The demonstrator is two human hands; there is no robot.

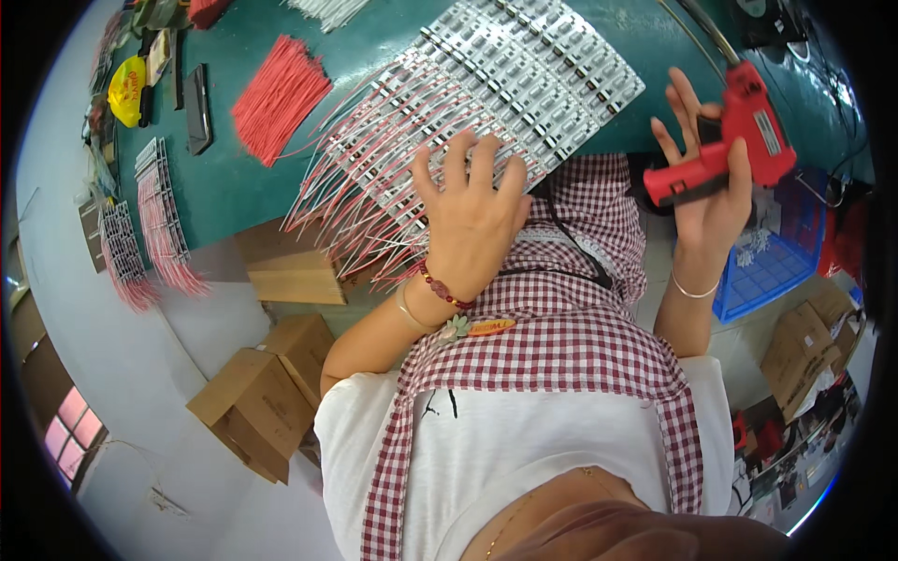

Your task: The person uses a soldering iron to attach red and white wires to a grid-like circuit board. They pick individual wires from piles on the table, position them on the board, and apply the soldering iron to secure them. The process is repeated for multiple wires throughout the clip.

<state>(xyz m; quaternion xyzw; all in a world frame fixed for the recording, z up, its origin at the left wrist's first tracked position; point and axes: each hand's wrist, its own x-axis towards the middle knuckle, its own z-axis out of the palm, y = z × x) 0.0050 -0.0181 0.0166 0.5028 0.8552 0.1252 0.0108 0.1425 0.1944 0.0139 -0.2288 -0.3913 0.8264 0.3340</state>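
A panel of grey-white metal modules (pixel 524 75) in rows lies at a slant across the table's near edge. Many thin red and white wires (pixel 374 154) stick out from its left part and hang past the edge. My left hand (pixel 472 206) rests on the panel's near side, fingers spread over the wires and modules; whether the fingertips pinch a wire is hidden. To the right of the panel, my right hand (pixel 702 201) holds a red soldering gun (pixel 748 131) between thumb and palm, its other fingers stretched upward. The gun's metal tube points away from me.
A bundle of red wires (pixel 279 98) and white wires (pixel 327 11) lie on the green table (pixel 220 201). Farther left are a phone (pixel 198 109), a yellow item (pixel 128 92) and two wired strips (pixel 164 215). A blue crate (pixel 772 280) and cardboard boxes (pixel 248 402) stand below.
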